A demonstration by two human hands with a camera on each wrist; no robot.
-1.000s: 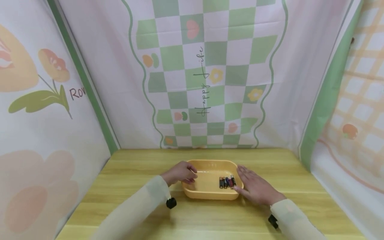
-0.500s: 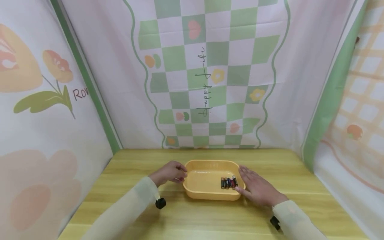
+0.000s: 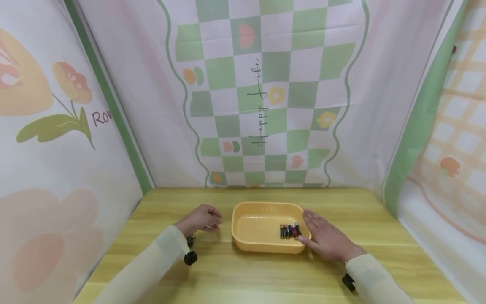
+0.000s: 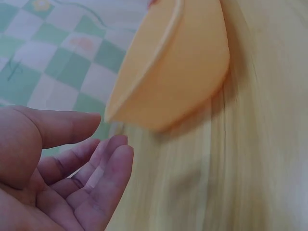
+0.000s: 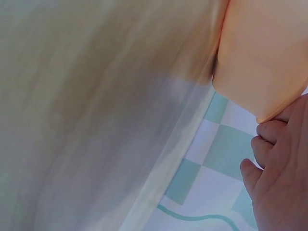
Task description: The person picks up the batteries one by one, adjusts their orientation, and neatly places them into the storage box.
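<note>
A yellow-orange plastic tray [image 3: 258,231] stands on the table, with several small batteries [image 3: 287,232] lying side by side in its right part. My left hand [image 3: 200,218] is off the tray's left end, its fingers loosely bent. Up close in the left wrist view, nothing lies between the thumb and fingers of that left hand [image 4: 72,168], and the tray's outer wall [image 4: 183,72] is beyond them. My right hand [image 3: 328,237] rests along the tray's right rim, fingers extended and thumb near the front corner. The right wrist view shows its fingers [image 5: 272,132] at the rim.
The wood-grain table [image 3: 235,274] reaches back to a hanging cloth [image 3: 262,97] with green and white checks. Printed cloths also hang at the left [image 3: 45,169] and right. A small black device [image 3: 190,257] sits at the left cuff.
My left hand has drawn out of the tray, over its left rim and away to the left. The right hand keeps its place on the rim. The batteries lie in the same row.
</note>
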